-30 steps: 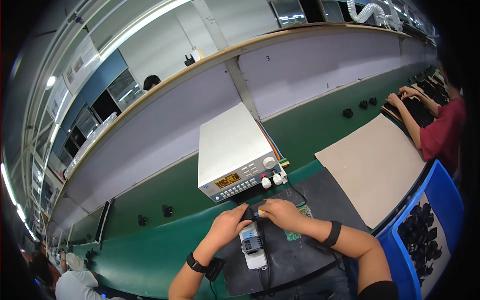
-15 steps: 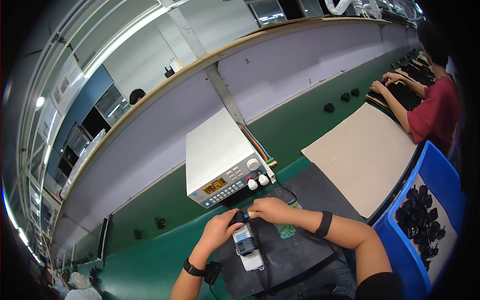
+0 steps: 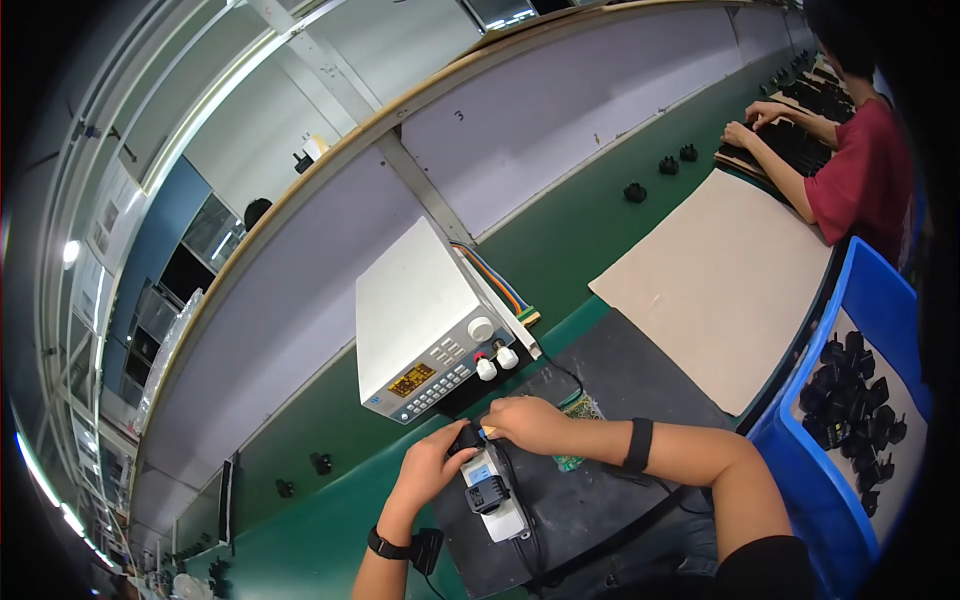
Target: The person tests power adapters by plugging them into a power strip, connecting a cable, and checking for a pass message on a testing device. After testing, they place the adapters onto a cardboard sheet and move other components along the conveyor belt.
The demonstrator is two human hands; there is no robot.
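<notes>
My left hand [image 3: 430, 462] is closed around a black power adapter [image 3: 466, 438] at the far end of a white power strip [image 3: 506, 523]. Beside it, my right hand [image 3: 527, 424] pinches a small blue and yellowish connector [image 3: 487, 433] against the adapter's side; whether it is fully inserted is hidden by my fingers. A second black adapter [image 3: 487, 494] sits plugged into the middle of the strip. Both hands are over a dark mat [image 3: 620, 490]. Just beyond them stands a white bench instrument [image 3: 425, 310] with a lit display, knob and terminals.
A green circuit board [image 3: 580, 408] lies near my right forearm, with black cables around it. Brown cardboard [image 3: 720, 290] covers the bench to the right. A blue bin [image 3: 800, 490] holds several black adapters [image 3: 850, 395]. A co-worker in a red shirt [image 3: 865, 170] handles black parts farther right.
The view has shifted a little, so the bench and instrument appear slightly farther left and the bin higher. Both hands stay at the adapter and connector with almost the same grip.
</notes>
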